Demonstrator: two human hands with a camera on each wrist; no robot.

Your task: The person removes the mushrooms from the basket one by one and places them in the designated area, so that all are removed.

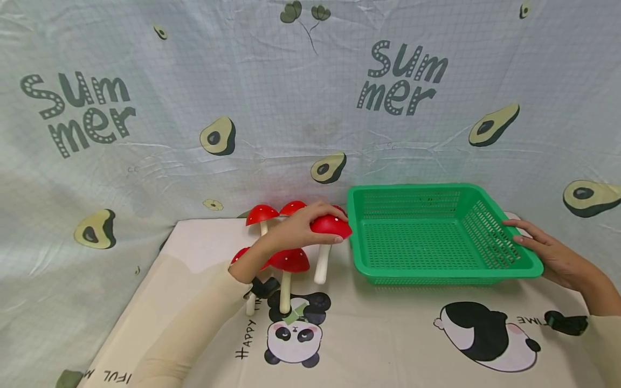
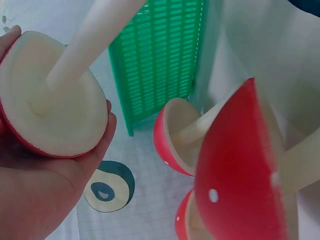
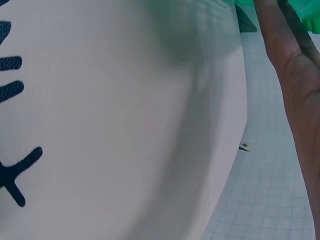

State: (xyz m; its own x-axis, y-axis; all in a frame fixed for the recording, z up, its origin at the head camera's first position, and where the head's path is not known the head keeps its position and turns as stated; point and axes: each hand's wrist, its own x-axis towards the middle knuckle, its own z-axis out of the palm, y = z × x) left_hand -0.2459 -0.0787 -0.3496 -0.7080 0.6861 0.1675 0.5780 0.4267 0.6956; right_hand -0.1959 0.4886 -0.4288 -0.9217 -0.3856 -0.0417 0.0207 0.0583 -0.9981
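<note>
Step in hand: lifting one toy mushroom (image 1: pixel 330 229) clear of the cluster of red-capped mushrooms (image 1: pixel 289 261). The left hand (image 1: pixel 298 226) is curled over its cap from above, stem hanging free just beside the green basket (image 1: pixel 485 189) (left rim). The right hand (image 1: pixel 545 253) lies with flat fingers against the basket's right rim, steadying it. The next move likely calls for carrying the mushroom rightward over the rim.

Even, bright, soft light is seen; faint shadows are cast. Head-view edges are bent; wrist views are blurred.
</note>
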